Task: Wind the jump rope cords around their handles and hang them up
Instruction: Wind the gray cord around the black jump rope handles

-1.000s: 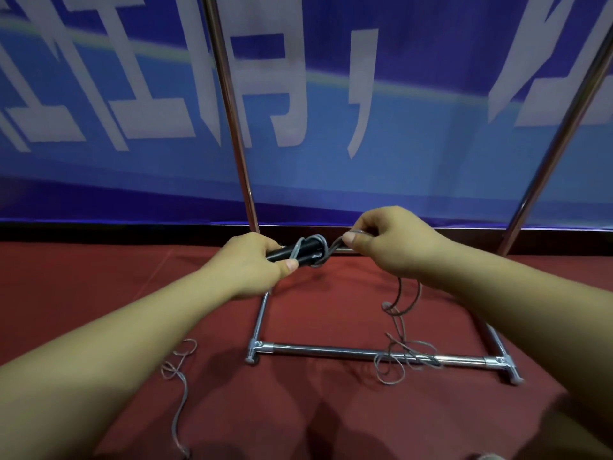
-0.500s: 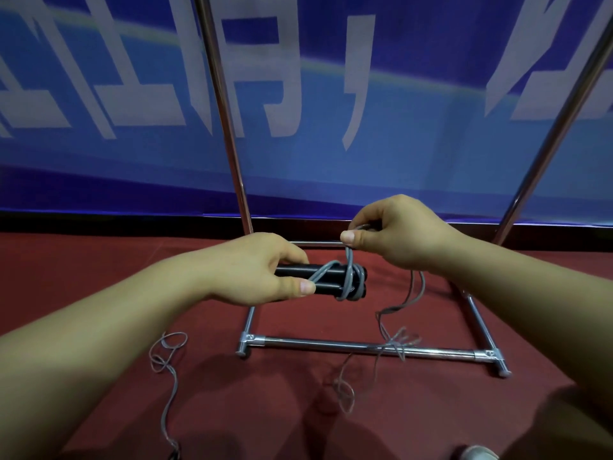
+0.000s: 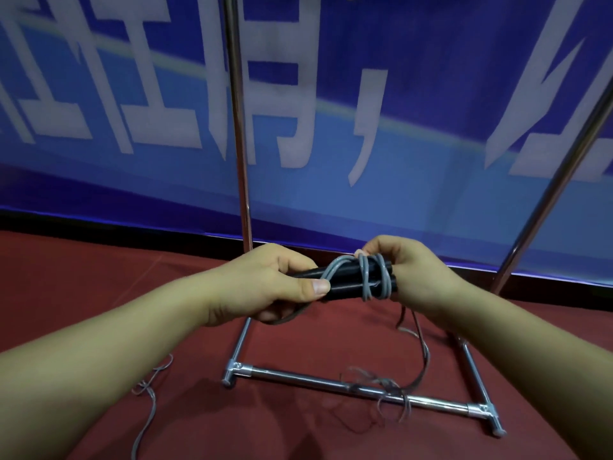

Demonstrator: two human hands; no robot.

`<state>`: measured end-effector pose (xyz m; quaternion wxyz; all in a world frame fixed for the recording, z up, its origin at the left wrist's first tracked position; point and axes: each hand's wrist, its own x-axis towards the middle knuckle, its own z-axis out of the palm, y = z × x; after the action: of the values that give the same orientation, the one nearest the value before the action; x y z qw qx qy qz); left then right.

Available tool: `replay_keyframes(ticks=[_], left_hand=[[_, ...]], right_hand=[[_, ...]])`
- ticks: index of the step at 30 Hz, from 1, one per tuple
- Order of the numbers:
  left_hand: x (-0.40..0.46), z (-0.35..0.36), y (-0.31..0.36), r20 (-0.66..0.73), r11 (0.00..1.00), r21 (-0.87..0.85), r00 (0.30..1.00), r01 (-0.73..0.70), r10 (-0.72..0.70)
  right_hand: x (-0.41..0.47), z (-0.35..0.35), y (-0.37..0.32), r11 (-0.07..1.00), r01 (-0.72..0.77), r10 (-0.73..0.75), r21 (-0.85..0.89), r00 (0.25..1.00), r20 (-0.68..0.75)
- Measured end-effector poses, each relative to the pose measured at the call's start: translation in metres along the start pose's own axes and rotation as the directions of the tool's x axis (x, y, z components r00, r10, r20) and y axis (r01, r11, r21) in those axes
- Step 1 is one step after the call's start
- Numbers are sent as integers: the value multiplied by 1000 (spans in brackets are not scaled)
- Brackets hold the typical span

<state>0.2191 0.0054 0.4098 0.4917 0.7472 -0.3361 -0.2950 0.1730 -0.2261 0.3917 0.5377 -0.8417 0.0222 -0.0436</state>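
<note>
My left hand (image 3: 272, 283) grips two black jump rope handles (image 3: 341, 287) held side by side, with the thumb pressing a strand of grey cord (image 3: 368, 277) against them. Several turns of that cord wrap the handles' right end. My right hand (image 3: 411, 270) pinches the cord at the top of the wraps, right beside the handle tips. The loose remainder of the cord (image 3: 421, 360) hangs down from my right hand and trails in blurred loops onto the floor and over the rack's base bar.
A chrome rack (image 3: 331, 383) stands on the red carpet, with upright poles (image 3: 238, 127) rising left and right. A blue banner covers the wall behind. Another grey cord (image 3: 149, 396) lies on the carpet at lower left.
My right hand carried the cord round the handles and now sits close against their right end. More wraps show on the handles, and the loose cord below has lifted and shifted.
</note>
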Motion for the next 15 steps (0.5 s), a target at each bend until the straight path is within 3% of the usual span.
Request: replay_keyframes(ticks=[4, 11, 15], left_hand=[[3, 1, 3, -152, 996, -84, 988, -14, 1], [7, 6, -1, -339, 983, -185, 938, 3, -67], [11, 5, -5, -423, 979, -205, 901, 6, -94]], right_hand=[[-1, 10, -5, 998, -63, 63, -5, 998, -16], [-2, 28, -14, 932, -234, 214, 277, 972, 99], [-3, 29, -21, 918, -247, 222, 310, 968, 113]])
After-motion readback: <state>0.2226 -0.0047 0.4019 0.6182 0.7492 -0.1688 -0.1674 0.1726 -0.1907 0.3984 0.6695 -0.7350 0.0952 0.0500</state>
